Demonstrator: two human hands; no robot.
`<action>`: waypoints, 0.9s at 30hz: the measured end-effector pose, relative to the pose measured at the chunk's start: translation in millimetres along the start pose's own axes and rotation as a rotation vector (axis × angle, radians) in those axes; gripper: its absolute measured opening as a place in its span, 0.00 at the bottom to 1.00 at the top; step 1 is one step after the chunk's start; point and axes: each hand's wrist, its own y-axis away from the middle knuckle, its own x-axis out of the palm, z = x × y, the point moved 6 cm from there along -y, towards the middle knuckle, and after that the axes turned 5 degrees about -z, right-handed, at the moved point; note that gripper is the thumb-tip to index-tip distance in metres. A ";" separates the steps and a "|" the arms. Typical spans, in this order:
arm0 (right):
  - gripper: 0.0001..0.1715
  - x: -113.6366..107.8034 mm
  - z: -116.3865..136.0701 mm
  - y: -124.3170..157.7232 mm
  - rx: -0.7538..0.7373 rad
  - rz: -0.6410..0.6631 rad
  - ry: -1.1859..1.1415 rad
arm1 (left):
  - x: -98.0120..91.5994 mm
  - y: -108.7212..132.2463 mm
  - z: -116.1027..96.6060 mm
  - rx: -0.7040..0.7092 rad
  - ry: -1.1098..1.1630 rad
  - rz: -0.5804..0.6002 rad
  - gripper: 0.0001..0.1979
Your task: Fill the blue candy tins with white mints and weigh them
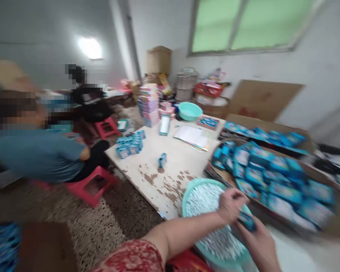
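Observation:
My left hand (231,204) reaches over a turquoise basin (190,186) filled with many small white pieces (205,200). Its fingers are curled together, and whatever they may hold is too blurred to make out. Just to the right and below, my right hand (259,240) grips a small blue box (246,221) above the basin's right rim. The two hands are close to each other. One small blue box (162,160) stands alone on the table (147,185), and a group of similar boxes (130,144) stands near its left edge.
An open carton (325,226) heaped with blue boxes (286,189) borders the basin on the right. Papers (191,136), a second turquoise basin (189,110) and stacked colourful boxes (149,105) occupy the table's far side. A person (36,151) sits at left by a red stool (92,185).

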 end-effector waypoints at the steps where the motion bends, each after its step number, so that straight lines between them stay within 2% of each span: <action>1: 0.20 -0.1 -2.1 3.8 0.049 -0.006 -0.046 | 1.2 -3.3 -0.1 0.017 0.009 0.008 0.08; 3: 0.24 2.6 -2.3 5.0 0.084 -0.019 -0.132 | 6.3 -12.3 5.4 -0.086 0.049 0.048 0.11; 7: 0.21 6.9 -3.8 -1.0 0.062 -0.047 -0.225 | 14.7 -26.7 7.8 -0.233 0.172 0.088 0.17; 11: 0.19 4.7 -3.7 3.4 0.049 -0.049 -0.300 | 15.2 -22.7 0.7 -0.216 0.166 0.082 0.17; 13: 0.21 3.5 -5.1 7.3 0.051 -0.039 -0.320 | 15.7 -15.7 -1.3 -0.201 0.133 0.072 0.17; 17: 0.27 5.3 -21.9 6.0 0.077 -0.074 -0.302 | 23.9 -11.5 3.5 -0.195 0.097 0.127 0.17; 22: 0.29 10.9 -30.9 5.8 0.117 -0.041 -0.299 | 26.4 -9.0 5.7 -0.200 0.062 0.088 0.17; 27: 0.28 3.6 -31.6 7.8 0.185 -0.039 -0.285 | 36.1 -0.2 -0.9 -0.230 0.056 0.162 0.17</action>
